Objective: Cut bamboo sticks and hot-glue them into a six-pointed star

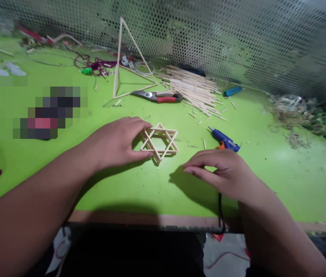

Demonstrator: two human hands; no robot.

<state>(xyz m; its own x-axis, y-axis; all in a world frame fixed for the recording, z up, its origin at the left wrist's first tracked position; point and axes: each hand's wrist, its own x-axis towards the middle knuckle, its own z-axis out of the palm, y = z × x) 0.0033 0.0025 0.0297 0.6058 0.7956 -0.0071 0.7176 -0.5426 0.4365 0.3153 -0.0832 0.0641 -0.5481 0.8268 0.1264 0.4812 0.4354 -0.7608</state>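
Note:
My left hand [119, 140] grips the left side of a six-pointed star [169, 145] made of layered thin wooden sticks, resting on the green tabletop. Its thumb lies at the star's lower left and its fingers reach the upper left. To the right of the star, my right hand [223, 167] hovers apart from it, thumb and forefinger pinched together. Whatever may be between those fingertips is too small to make out. Just beyond the right hand lies a blue glue gun [225, 140] with an orange trigger, partly covered by the hand.
Behind the star are red-handled pruning shears [163, 97], a stick pyramid frame [117, 61] and a pile of thin sticks [194, 86]. Purple cord [98, 66] lies farther left. A perforated metal panel [209, 34] borders the back. Dried plant material [292, 115] sits at right.

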